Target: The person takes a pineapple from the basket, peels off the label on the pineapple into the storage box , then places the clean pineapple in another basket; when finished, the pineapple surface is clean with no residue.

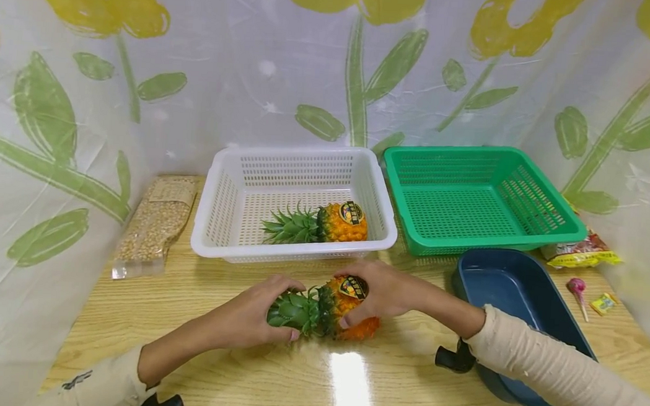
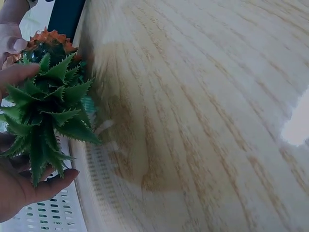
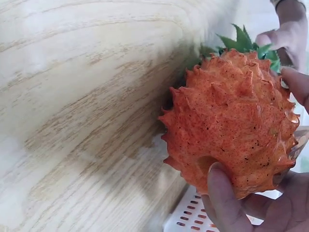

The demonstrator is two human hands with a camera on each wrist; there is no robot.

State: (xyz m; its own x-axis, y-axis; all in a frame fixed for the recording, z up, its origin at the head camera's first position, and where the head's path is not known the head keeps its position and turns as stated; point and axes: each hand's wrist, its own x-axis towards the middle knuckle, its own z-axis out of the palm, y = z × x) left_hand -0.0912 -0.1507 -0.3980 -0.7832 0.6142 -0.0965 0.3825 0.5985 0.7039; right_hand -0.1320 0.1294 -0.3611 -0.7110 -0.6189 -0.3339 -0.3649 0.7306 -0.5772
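Both hands are on one small pineapple (image 1: 346, 305), which lies sideways low over the wooden table in front of the white basket (image 1: 294, 252). My left hand (image 1: 257, 314) holds its green leafy crown (image 2: 48, 106), fingers on the far side and thumb on the near side. Around the orange, spiky body (image 3: 236, 125) curl the thumb and fingers of my right hand (image 1: 386, 290). A dark round label shows on top of the fruit beside the right fingers. Inside the white basket lies a second pineapple (image 1: 345, 223), its crown pointing left.
A green basket (image 1: 484, 242) stands right of the white one, with a dark blue tray (image 1: 499, 285) before it, under the right forearm. Farther right are a snack bag (image 1: 584, 253), a lollipop (image 1: 577, 285) and a yellow candy (image 1: 604, 303). A bag of kernels (image 1: 153, 223) lies left.
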